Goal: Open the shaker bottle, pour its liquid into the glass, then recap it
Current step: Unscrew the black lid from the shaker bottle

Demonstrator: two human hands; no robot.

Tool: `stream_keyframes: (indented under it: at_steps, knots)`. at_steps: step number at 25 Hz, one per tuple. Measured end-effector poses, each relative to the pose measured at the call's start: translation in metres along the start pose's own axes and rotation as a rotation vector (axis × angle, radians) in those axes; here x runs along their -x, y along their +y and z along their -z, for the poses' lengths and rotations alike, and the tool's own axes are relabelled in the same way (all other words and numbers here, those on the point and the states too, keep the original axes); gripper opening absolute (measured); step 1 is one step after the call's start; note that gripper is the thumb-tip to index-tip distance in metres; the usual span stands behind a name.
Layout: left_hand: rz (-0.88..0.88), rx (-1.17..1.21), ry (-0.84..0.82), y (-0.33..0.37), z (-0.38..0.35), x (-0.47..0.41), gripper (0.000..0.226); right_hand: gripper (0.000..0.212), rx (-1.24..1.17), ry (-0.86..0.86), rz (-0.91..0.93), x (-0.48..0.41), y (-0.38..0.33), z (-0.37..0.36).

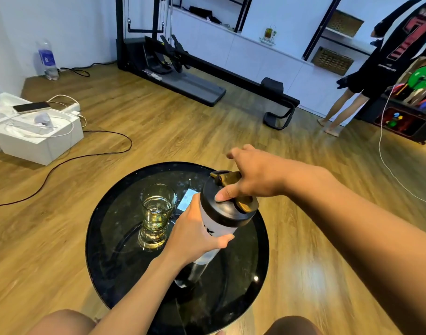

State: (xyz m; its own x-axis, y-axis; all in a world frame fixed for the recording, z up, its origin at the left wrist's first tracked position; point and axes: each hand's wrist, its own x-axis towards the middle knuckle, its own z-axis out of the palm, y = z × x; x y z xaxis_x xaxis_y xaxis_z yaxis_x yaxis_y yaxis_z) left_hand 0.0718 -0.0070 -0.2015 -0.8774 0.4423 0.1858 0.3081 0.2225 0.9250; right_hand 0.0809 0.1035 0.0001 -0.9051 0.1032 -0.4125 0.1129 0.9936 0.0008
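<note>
Lower centre of the frame: a round black glossy table (105, 238), its top reflective and lightly smeared, set on a warm wood-plank floor (158, 122). At centre frame stands a frosted translucent shaker bottle (213, 226) with its base on the table and its body tilted toward upper right. The left hand (195, 234) has its grip wrapped closed around the bottle's body. The bottle's black domed screw lid (227, 209) is seated, with a bronze-coloured flip cap and carry loop (245, 203) on top. The right hand (253, 176) rests over the lid, thumb pressed on the black rim and fingers curled about the bronze part; grip closed on the lid. Just left of the bottle, apart from it, stands a clear thick-based drinking glass (157, 209), partly filled with pale yellow liquid. Left, on the floor, white boxes (37, 136) carry a phone (31, 107) and cables. Upper centre: a black exercise machine (173, 61) against white shelving. Upper right: a person (366, 76) in dark clothing, standing.
</note>
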Motion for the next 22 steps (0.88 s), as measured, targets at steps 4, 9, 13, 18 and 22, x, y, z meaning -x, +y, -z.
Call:
stream_keyframes:
  at_steps: [4, 9, 13, 18, 22]
  knots:
    - [-0.004, -0.012, 0.009, 0.001, -0.001, 0.0, 0.086, 0.046, 0.07, 0.059, 0.096, -0.003, -0.001, 0.003]
    - [0.0, -0.025, 0.014, 0.0, -0.001, 0.0, 0.092, 0.047, 0.031, 0.13, 0.101, -0.005, -0.008, -0.003]
    - [0.003, -0.03, 0.011, -0.003, -0.002, 0.0, 0.093, 0.036, 0.014, 0.178, 0.167, -0.004, -0.006, -0.011]
    - [-0.006, -0.014, 0.01, -0.002, -0.002, 0.0, 0.091, 0.059, 0.051, 0.098, 0.044, 0.004, 0.009, -0.003]
    - [-0.011, -0.006, 0.011, -0.001, -0.002, 0.0, 0.091, 0.035, -0.078, 0.135, 0.088, 0.006, 0.014, 0.001]
